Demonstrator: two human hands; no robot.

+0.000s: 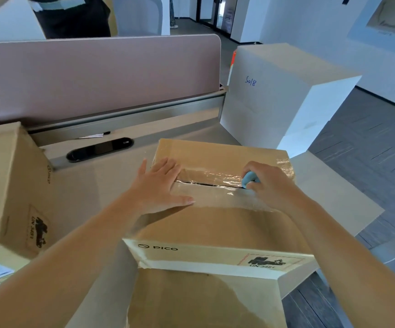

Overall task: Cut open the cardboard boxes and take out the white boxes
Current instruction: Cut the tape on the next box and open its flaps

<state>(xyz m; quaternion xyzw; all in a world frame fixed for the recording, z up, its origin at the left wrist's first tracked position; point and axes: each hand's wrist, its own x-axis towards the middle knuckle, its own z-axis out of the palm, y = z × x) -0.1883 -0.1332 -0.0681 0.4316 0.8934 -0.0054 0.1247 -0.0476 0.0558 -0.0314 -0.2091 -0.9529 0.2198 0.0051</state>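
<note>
Cardboard box (215, 221) on desk (111, 185), centre | left hand (161, 185) flat, pressing lid at 9 o'clock | right hand (267, 183) clenched round blue cutter (248, 179) at 3 o'clock end of taped seam (215, 184) | likely stiff, slick tape; steady by lid edges

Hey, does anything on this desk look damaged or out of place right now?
Only the cardboard box: its taped top seam is slit open partway, where the right hand holds a blue cutter. That fits the job. Nothing else stands out.
</note>
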